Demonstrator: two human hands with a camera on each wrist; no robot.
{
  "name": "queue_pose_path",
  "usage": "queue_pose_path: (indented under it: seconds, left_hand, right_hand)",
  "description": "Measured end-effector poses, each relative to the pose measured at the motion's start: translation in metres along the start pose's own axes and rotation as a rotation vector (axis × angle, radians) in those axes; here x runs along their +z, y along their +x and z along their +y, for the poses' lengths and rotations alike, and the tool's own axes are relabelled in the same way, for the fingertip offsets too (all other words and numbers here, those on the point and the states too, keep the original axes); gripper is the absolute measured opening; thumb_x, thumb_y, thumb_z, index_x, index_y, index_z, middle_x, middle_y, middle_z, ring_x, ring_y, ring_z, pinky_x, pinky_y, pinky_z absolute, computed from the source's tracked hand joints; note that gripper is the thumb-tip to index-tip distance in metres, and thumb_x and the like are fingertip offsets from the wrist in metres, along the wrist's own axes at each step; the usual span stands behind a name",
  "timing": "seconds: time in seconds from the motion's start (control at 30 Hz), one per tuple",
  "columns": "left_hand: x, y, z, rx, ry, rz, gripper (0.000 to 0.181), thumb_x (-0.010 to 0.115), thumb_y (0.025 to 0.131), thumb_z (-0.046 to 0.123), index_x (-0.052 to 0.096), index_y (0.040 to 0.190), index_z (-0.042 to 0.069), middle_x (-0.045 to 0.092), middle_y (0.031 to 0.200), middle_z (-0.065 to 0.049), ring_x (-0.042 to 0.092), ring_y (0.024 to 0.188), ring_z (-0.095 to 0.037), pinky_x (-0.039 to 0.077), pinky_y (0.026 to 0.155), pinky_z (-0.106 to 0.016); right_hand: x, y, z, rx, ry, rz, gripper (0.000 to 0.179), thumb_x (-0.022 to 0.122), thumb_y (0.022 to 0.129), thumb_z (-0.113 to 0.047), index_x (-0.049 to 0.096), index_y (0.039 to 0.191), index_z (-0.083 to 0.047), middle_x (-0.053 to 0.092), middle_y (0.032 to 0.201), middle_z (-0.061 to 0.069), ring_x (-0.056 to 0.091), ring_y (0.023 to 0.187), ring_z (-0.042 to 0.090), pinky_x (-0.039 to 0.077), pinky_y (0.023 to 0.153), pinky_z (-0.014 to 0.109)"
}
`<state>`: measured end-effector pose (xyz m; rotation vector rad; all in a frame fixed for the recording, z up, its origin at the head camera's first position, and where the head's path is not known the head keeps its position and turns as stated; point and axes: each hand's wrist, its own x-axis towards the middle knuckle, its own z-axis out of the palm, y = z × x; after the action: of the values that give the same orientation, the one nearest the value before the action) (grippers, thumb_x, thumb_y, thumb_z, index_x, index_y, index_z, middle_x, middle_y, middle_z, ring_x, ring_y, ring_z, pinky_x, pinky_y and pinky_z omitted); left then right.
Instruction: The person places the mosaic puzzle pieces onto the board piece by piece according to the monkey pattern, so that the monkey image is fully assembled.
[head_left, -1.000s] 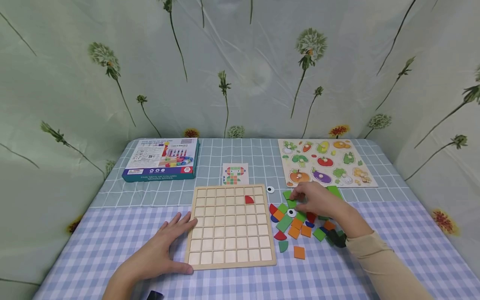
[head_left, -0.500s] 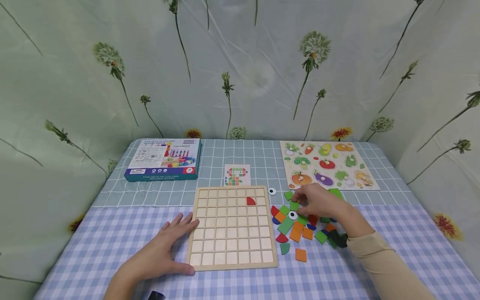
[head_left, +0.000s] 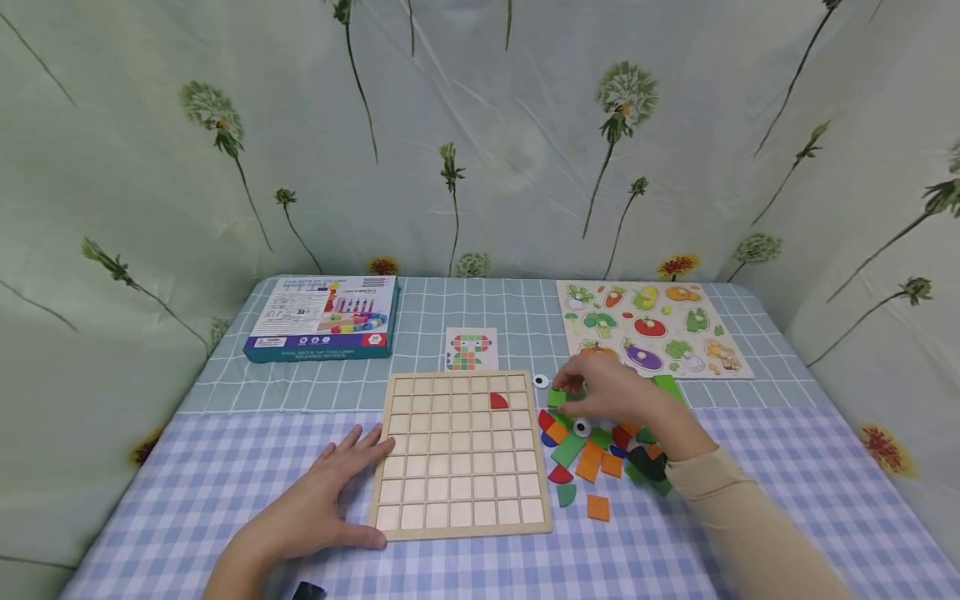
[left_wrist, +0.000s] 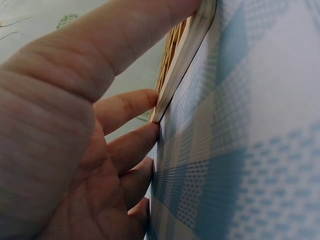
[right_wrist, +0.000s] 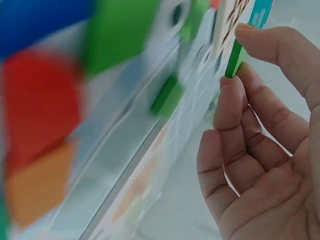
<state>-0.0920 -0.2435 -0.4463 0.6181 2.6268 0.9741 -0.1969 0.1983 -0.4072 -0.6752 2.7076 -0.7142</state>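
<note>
My right hand (head_left: 617, 393) pinches a small green square tile (head_left: 557, 398) between thumb and fingertips, above the far left of the loose pieces. In the right wrist view, that green tile (right_wrist: 234, 59) is seen edge-on, raised off the table. My left hand (head_left: 318, 504) lies along the left side of the wooden grid board (head_left: 465, 531), thumb at its lower left corner. The left wrist view shows straight fingers (left_wrist: 132, 102) against the board's edge (left_wrist: 185, 55). A red quarter-circle piece (head_left: 498, 402) sits in one cell near the board's top right.
Right of the board lie loose pieces: orange tiles (head_left: 598, 507), a green quarter circle (head_left: 566, 495), red and blue ones, and eye discs (head_left: 582, 427). A pattern card (head_left: 471, 348) stands behind the board, a box (head_left: 322, 318) back left, a vegetable puzzle (head_left: 652, 327) back right.
My right hand has moved left toward the board, lifting the green tile from the pile. The left hand and the board have stayed put.
</note>
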Motion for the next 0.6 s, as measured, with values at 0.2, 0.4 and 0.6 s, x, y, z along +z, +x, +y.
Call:
queue_pose_path:
  seconds: [0.2, 0.4, 0.6]
  left_hand:
    - [0.0, -0.001, 0.0, 0.006, -0.006, 0.002, 0.115, 0.093, 0.066, 0.068, 0.048, 0.163, 0.025, 0.035, 0.176, -0.012, 0.017, 0.164, -0.052, 0.012, 0.123, -0.082]
    - [0.0, 0.0, 0.0, -0.012, 0.0, -0.007, 0.116, 0.092, 0.065, 0.069, 0.048, 0.163, 0.026, 0.034, 0.176, -0.012, 0.016, 0.165, -0.05, 0.01, 0.125, -0.081]
    - [-0.001, 0.0, 0.0, -0.02, -0.004, -0.01, 0.116, 0.093, 0.065, 0.069, 0.048, 0.163, 0.027, 0.034, 0.176, -0.011, 0.016, 0.166, -0.05, 0.01, 0.125, -0.081]
  right_hand:
    - [0.009, 0.027, -0.027, -0.087, -0.003, -0.02, 0.02, 0.086, 0.09, -0.02, 0.08, 0.107, -0.012, 0.073, 0.099, -0.003, 0.063, 0.088, 0.01, 0.058, 0.08, 0.021]
    - [0.018, 0.047, -0.046, -0.122, -0.005, -0.032, 0.018, 0.085, 0.091, -0.018, 0.081, 0.107, -0.011, 0.07, 0.096, -0.003, 0.06, 0.085, 0.01, 0.056, 0.075, 0.02]
    - [0.025, 0.06, -0.056, -0.153, -0.03, -0.045, 0.017, 0.085, 0.092, -0.02, 0.081, 0.106, -0.011, 0.071, 0.097, -0.002, 0.06, 0.085, 0.008, 0.055, 0.076, 0.018]
